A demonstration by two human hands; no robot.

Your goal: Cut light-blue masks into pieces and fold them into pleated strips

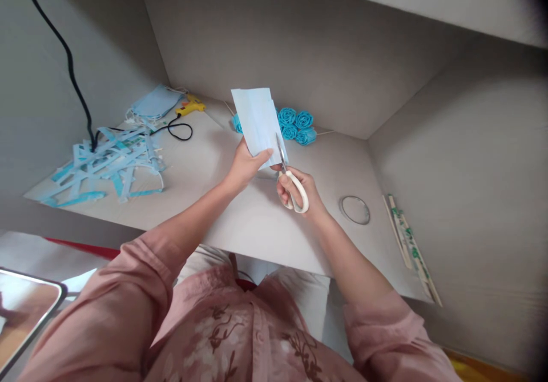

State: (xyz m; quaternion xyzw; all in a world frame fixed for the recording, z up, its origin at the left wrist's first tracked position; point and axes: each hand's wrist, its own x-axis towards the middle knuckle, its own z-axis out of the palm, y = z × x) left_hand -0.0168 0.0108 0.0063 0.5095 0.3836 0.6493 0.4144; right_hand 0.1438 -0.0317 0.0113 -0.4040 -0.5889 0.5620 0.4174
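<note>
My left hand (249, 164) pinches the lower left part of a pale blue face mask sheet (257, 120), thumb on top, holding it raised above the table. White-handled scissors (298, 194) sit in my right hand (305, 188), fingers through the loops. Their blades (280, 151) point up and away, lying along the sheet's right edge, where a narrow strip seems partly separated. Behind the sheet, several blue rolled flowers (295, 124) lie on the table, some of them covered by it.
Cut blue strips (115, 162) heap on the left, beside stacked face masks (156, 102) and a yellow glue gun (190, 105) with a black cord (68, 56). A wire ring (355, 209) and thin sticks (411, 245) lie right. Grey walls enclose the table (257, 233).
</note>
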